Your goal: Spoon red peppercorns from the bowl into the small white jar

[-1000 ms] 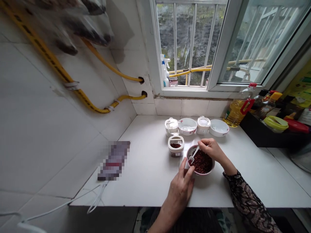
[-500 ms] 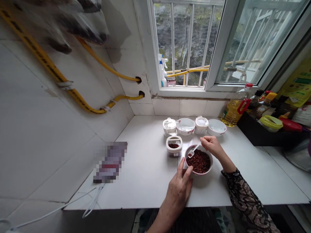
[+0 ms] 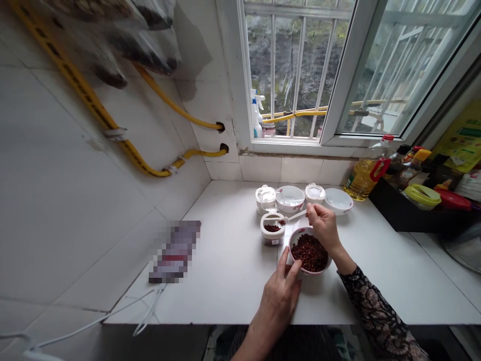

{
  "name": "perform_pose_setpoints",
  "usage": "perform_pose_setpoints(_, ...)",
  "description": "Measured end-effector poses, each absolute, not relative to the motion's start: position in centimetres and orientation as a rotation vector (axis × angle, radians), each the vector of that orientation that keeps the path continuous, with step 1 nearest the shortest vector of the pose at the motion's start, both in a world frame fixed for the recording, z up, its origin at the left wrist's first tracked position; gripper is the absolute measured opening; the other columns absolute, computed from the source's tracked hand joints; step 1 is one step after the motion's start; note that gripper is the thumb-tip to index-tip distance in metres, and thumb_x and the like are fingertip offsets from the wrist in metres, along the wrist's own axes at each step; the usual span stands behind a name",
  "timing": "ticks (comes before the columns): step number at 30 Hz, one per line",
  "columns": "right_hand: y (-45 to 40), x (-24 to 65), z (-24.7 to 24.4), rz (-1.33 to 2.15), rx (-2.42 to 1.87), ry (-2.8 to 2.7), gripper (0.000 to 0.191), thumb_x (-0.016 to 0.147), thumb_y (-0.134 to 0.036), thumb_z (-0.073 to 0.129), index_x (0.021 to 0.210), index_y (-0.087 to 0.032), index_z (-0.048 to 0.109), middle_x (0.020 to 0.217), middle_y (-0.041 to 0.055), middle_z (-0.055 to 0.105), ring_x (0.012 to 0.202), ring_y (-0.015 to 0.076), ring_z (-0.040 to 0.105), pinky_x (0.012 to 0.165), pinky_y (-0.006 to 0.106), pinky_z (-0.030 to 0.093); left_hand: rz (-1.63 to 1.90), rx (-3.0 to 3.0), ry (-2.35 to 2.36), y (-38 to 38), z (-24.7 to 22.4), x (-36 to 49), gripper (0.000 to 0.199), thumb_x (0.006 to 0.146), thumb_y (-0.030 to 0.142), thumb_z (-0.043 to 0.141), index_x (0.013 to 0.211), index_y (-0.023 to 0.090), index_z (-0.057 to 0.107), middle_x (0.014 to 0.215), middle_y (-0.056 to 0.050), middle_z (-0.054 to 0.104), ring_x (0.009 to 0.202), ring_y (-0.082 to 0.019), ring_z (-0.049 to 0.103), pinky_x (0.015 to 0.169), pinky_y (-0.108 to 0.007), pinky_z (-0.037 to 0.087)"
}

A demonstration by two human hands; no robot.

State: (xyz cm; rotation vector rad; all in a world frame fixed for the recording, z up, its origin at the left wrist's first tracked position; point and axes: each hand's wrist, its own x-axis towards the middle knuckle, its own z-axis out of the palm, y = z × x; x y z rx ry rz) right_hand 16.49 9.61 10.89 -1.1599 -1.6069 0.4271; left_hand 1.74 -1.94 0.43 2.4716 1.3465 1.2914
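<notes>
My right hand [image 3: 325, 228] holds a small white spoon [image 3: 295, 216], its bowl end over the open mouth of a square white jar [image 3: 272, 233] with dark red peppercorns in the bottom. My left hand [image 3: 280, 301] grips the near left rim of a round pink-rimmed bowl [image 3: 310, 253] that is heaped with the same peppercorns. The bowl stands on the white counter [image 3: 225, 281], right next to the jar. The spoon's tip is partly hidden at the jar's rim, so its contents cannot be made out.
A lidded jar [image 3: 265, 199], a white bowl [image 3: 289, 198], another jar [image 3: 314, 193] and a second white bowl [image 3: 338, 200] stand in a row behind. A cooking oil bottle [image 3: 363, 180] and a black tray of condiments [image 3: 398, 215] are at right. A pixelated packet [image 3: 175, 252] lies at left.
My right hand has moved the spoon from above the heaped bowl across to the open jar. My left hand remains at the bowl's rim.
</notes>
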Motion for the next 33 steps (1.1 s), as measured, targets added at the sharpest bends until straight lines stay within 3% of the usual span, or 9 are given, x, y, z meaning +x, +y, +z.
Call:
perform_pose_setpoints(5, 8.8, 14.5, 10.8, -0.21, -0.897, -2.015, 0.036, 0.101, -0.027, 0.043, 0.066, -0.021, 0.051, 0.06, -0.001, 0.057, 0.056, 0.0135, 0.047, 0.083, 0.034, 0.039, 1.305, 2.458, 1.319, -1.8, 0.3, 1.8, 0.048, 0.091, 0.005, 0.042, 0.138, 0.015, 0.043, 0.149, -0.028, 0.039, 0.1, -0.022, 0.07, 0.08, -0.032, 0.061)
perform_pose_setpoints(8, 8.5, 14.8, 11.1, -0.323, -0.826, -2.098, 0.032, 0.101, -0.022, 0.044, 0.071, -0.02, 0.053, 0.064, -0.0008, 0.061, 0.057, 0.0132, 0.05, 0.086, 0.034, 0.038, 1.298, 2.452, 1.312, -1.8, 0.4, 1.7, 0.047, 0.091, 0.005, 0.042, 0.137, 0.015, 0.043, 0.149, -0.028, 0.039, 0.099, -0.021, 0.07, 0.08, -0.031, 0.061)
perform_pose_setpoints(15, 9.3, 19.5, 11.3, -0.056, -1.012, -2.01, 0.042, 0.096, -0.026, 0.047, 0.056, -0.022, 0.037, 0.048, -0.0046, 0.042, 0.05, 0.0124, 0.04, 0.065, 0.028, 0.038, 1.299, 2.464, 1.351, -2.0, 0.6, 1.7, 0.042, 0.093, 0.007, 0.043, 0.134, 0.016, 0.046, 0.149, -0.026, 0.04, 0.108, -0.024, 0.069, 0.083, -0.032, 0.061)
perform_pose_setpoints(25, 8.8, 19.0, 9.3, 0.268, -1.176, -2.21, 0.042, 0.093, -0.027, 0.045, 0.052, -0.021, 0.037, 0.047, -0.0028, 0.044, 0.052, 0.0128, 0.036, 0.065, 0.029, 0.035, 1.307, 2.474, 1.347, -2.1, 0.8, 1.6, 0.041, 0.093, 0.006, 0.043, 0.133, 0.016, 0.046, 0.148, -0.026, 0.042, 0.107, -0.023, 0.07, 0.082, -0.03, 0.061)
perform_pose_setpoints(30, 9.2, 20.1, 9.6, 0.494, -1.266, -1.974, 0.045, 0.09, -0.038, 0.045, 0.052, -0.022, 0.028, 0.047, -0.0045, 0.032, 0.05, 0.0109, 0.032, 0.053, 0.027, 0.029, 1.302, 2.464, 1.355, -2.1, 0.8, 1.6, 0.038, 0.095, 0.008, 0.044, 0.132, 0.015, 0.049, 0.148, -0.026, 0.043, 0.113, -0.025, 0.067, 0.082, -0.03, 0.061)
perform_pose_setpoints(33, 9.4, 20.7, 9.5, 0.677, -1.3, -1.848, 0.045, 0.089, -0.044, 0.046, 0.053, -0.022, 0.031, 0.049, -0.0048, 0.031, 0.049, 0.01, 0.031, 0.049, 0.026, 0.025, 1.305, 2.454, 1.35, -2.1, 0.7, 1.6, 0.037, 0.095, 0.009, 0.044, 0.131, 0.015, 0.05, 0.148, -0.026, 0.042, 0.115, -0.025, 0.066, 0.085, -0.031, 0.06)
